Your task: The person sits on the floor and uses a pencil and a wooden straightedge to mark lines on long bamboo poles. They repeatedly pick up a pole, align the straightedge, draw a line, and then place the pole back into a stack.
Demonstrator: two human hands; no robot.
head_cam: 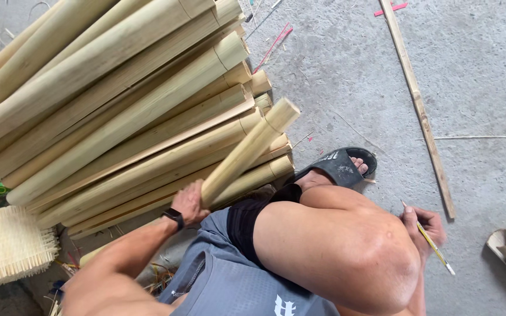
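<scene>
While the left hand point(190, 202) wraps tight around one bamboo pole point(247, 151), that pole sticks up and away from the hand, leaning on the big pile of bamboo poles point(118, 105) just behind it. It looks like the pole is being pulled out of the pile. The right hand point(426, 229) sits past the knee, pinching a yellow pencil point(431, 244) over the concrete floor point(475, 88), so marking may come next. The knee hides part of the right hand, and the pole's low end is hidden too.
</scene>
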